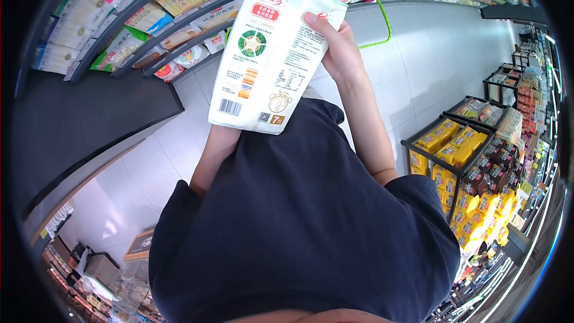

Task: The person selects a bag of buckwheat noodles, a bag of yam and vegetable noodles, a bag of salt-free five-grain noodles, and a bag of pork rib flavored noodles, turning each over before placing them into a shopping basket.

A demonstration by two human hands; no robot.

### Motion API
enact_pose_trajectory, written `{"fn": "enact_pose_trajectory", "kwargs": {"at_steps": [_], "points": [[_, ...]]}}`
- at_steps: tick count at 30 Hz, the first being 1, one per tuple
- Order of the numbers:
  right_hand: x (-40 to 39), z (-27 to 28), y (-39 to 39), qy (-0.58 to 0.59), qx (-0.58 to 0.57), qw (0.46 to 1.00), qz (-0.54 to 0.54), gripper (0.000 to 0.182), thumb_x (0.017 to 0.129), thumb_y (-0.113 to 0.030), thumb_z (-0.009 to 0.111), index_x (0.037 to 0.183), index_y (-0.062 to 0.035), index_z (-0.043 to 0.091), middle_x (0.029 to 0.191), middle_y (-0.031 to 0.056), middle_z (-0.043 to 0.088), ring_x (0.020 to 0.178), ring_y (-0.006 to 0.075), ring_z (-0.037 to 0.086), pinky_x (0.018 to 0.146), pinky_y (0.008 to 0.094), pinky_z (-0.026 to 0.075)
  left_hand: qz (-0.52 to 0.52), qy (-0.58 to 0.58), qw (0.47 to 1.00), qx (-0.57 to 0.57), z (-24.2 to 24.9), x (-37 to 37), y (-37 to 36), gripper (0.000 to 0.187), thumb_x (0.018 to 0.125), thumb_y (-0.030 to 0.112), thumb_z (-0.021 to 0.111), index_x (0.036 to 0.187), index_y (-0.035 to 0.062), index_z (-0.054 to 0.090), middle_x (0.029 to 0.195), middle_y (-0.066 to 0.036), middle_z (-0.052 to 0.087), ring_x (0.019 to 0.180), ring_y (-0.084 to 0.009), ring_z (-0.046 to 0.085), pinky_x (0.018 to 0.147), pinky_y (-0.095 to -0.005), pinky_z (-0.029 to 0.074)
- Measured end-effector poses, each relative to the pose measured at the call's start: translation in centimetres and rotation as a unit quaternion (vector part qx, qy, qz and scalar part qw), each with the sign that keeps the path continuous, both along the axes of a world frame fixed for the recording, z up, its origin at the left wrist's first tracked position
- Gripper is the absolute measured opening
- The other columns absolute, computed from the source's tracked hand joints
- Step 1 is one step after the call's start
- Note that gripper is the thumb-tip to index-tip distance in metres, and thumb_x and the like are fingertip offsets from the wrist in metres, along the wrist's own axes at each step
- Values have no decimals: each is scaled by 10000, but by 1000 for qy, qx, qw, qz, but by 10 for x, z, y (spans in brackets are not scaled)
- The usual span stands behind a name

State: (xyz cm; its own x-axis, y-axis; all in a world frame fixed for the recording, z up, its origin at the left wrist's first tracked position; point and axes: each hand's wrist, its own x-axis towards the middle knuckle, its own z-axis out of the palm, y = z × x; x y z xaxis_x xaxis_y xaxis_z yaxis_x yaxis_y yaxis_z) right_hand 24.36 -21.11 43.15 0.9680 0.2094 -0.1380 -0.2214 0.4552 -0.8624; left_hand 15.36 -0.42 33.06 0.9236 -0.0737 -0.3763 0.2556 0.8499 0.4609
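A white printed package (269, 54) with red and green graphics and a barcode is held upright before my chest, its text side towards me. My right hand (339, 45) grips its upper right edge, the thumb lying on the printed face. My left forearm (218, 149) runs up behind the package's lower left part. The package hides my left hand and its fingers, so whether they touch it does not show.
Curved shelves (161, 6) of packaged goods run across the top. A green-handled basket (382, 24) is beyond my right hand. Black racks (451, 143) with yellow packs stand at the right, a dark surface (89, 125) at the left.
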Motion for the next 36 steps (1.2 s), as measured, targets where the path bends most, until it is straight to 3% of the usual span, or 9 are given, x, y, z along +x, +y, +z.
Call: {"fn": "enact_pose_trajectory", "kwargs": {"at_steps": [4,6,8,10,17,19,22,28,36], "points": [[-3,-5,-8,39,18,997,-61,326,910,-193,609,1144,30,573,1063,107,653,943,155,653,801,291,545,17,2,1000,27,21,0,6,801,889,565,492,1397,-15,273,1286,-227,516,1147,-353,557,937,-472,465],[-3,-14,-17,35,59,996,-64,295,903,-176,626,1121,20,592,1053,98,658,938,146,650,780,279,536,-94,-103,959,-248,57,4,9,962,858,663,436,1477,-9,135,1488,-195,297,1348,-357,338,1077,-479,321],[-4,-17,-23,49,41,994,-84,314,935,-212,582,1148,19,574,1074,99,649,964,142,642,793,280,533,-116,-148,942,-278,59,5,7,1028,809,650,534,1466,-39,144,1506,-197,249,1399,-327,240,1123,-445,240],[-6,-20,-26,53,42,994,-82,336,947,-226,560,1175,21,552,1097,99,638,982,143,636,801,279,531,-153,-189,970,16,50,1,14,1029,775,513,655,1461,-56,141,1485,-218,276,1381,-309,291,1118,-415,263],[-11,-13,-21,41,42,997,-58,384,966,-230,519,1261,12,474,1153,91,607,1038,151,610,845,284,510,-272,-226,931,92,48,18,49,950,732,228,739,1450,-60,187,1403,-188,405,1309,-249,407,1079,-347,317],[-14,-6,-14,30,22,997,-64,384,975,-250,492,1236,32,488,1127,112,619,1019,160,624,840,292,521,-312,-251,875,273,71,25,45,890,684,115,795,1401,-53,296,1323,-153,482,1248,-192,455,1023,-314,372],[-17,-2,-13,15,6,997,-75,390,985,-269,463,1214,44,499,1099,127,630,996,167,638,833,298,531,-321,-219,821,418,93,32,25,824,628,68,848,1310,-37,398,1233,-116,539,1160,-154,511,956,-297,426],[-19,-6,-13,12,4,997,-72,378,987,-262,460,1224,30,488,1123,118,617,993,157,634,827,291,528,-242,-235,829,445,80,24,13,785,611,95,874,1250,-31,435,1145,-99,586,1067,-146,563,908,-293,458],[-24,-4,-6,11,5,998,-58,361,984,-247,469,1216,28,492,1099,103,625,990,148,631,836,293,523,-244,-196,842,439,85,19,15,707,677,97,835,1253,-46,452,1153,-112,600,1059,-156,580,897,-299,470]]}}
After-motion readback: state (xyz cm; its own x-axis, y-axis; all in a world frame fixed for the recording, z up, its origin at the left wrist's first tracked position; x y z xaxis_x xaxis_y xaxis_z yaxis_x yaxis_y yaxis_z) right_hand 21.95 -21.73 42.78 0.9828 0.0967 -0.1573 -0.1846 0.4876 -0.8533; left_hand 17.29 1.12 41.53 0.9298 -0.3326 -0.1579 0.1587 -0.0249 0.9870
